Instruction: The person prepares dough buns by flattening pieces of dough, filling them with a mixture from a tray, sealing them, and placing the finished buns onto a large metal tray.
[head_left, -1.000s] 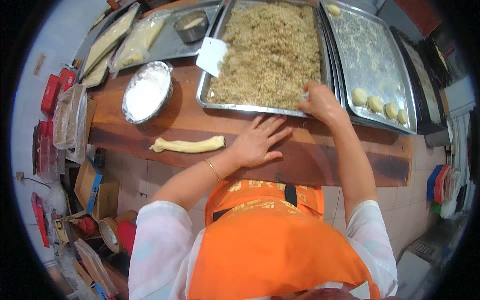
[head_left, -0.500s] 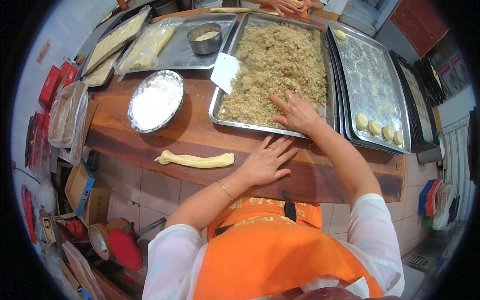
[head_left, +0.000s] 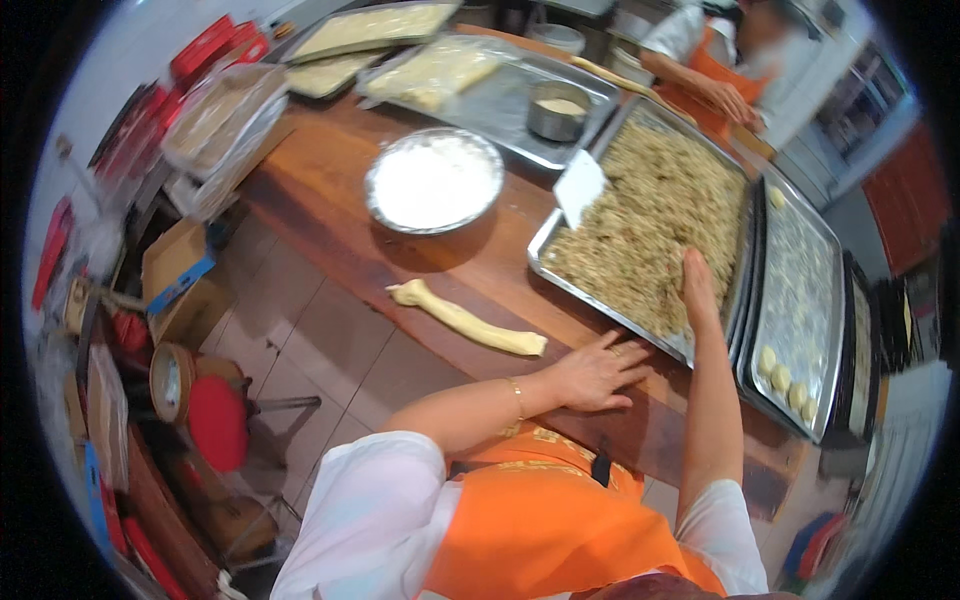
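Note:
My left hand (head_left: 603,373) lies flat on the wooden table, fingers spread, just in front of a metal tray (head_left: 610,318). It holds nothing. The tray is heaped with a crumbly brown filling (head_left: 665,200). Over the tray's near right part, my right hand (head_left: 700,292) reaches into the filling, seen edge-on with its fingers stretched out; nothing shows in its grip. A white scraper (head_left: 579,187) leans on the tray's left rim. Left of my left hand, a rope of pale dough (head_left: 468,318) rests along the table's front edge.
A bowl of white flour (head_left: 435,182) stands on the table (head_left: 330,180). Behind it, a tray (head_left: 500,105) holds a metal tin (head_left: 557,112) and plastic-covered dough (head_left: 435,72). Stacked trays (head_left: 800,270) with dough balls (head_left: 780,378) stand right. A co-worker (head_left: 705,80) is across the table.
The view has turned and shifted, so the table appears tilted and the co-worker shows more. My right hand has turned onto its edge in the filling. My left hand remains flat on the table.

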